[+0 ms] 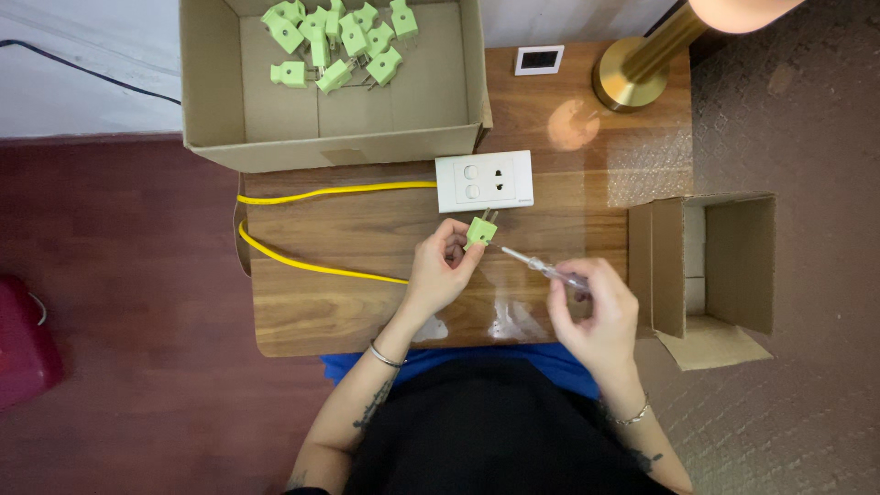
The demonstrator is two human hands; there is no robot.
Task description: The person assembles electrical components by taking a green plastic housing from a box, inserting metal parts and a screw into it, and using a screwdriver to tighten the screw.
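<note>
My left hand pinches a small light-green plug with its metal prongs pointing up toward a white switch-and-socket plate. A yellow cable runs from under that hand across the wooden table and loops back to the plate. My right hand grips a slim screwdriver with a clear handle; its tip reaches the side of the green plug.
A large open cardboard box at the back holds several more green plugs. A smaller open cardboard box stands at the table's right edge. A brass lamp base and a small white frame sit at the back right.
</note>
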